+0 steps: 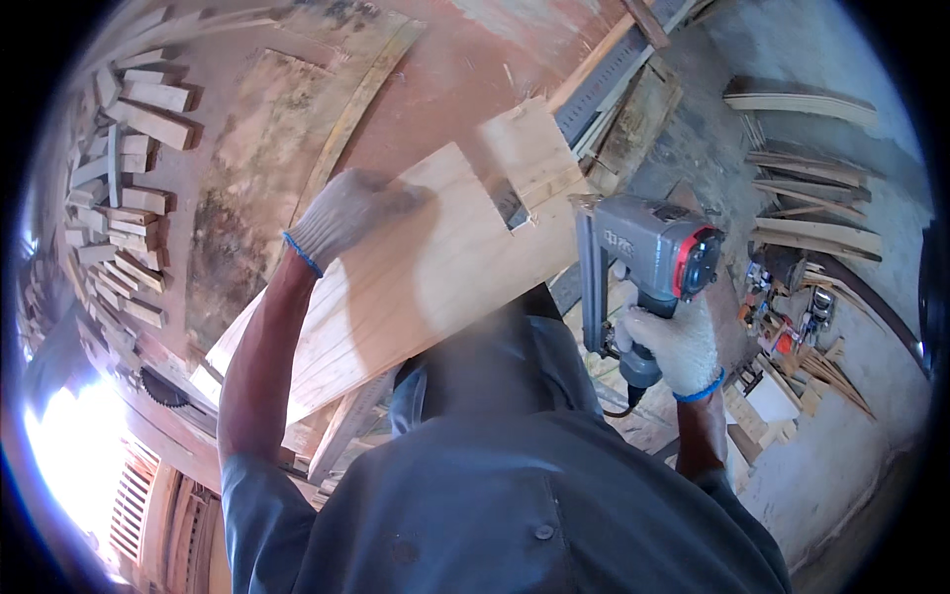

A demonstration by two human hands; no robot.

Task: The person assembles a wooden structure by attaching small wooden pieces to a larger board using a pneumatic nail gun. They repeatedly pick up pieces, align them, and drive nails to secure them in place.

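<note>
- Closest to me, the worker's dark shirt [445,495] fills the lower middle, with both forearms reaching forward past it.
- The right hand [673,346], in a pale knit glove with a blue cuff, is closed firmly around the handle of a pneumatic nail gun [658,243]. The tool has a grey body, a red ring near its dark cap and a thin hose [621,411] at the foot of the handle.
- The nail gun's nose is at the right end of a notched wooden board [435,267]; I can't tell whether the two touch.
- That board slants across in front of the worker, its lower left end beneath the left forearm, its rectangular notch toward the far side.
- The left hand [356,213], gloved the same way, lies at the board's far edge; its fingers are blurred, so I can't tell whether they grip or only press.
- Beyond the left arm there's a toothed circular saw blade [163,388], then a stained wooden sheet [237,188].
- Farther left, short wood blocks [148,124] lie heaped in rows.
- Off to the right sit jumbled hand tools [787,332] and, past them, curved timbers [802,102].
</note>
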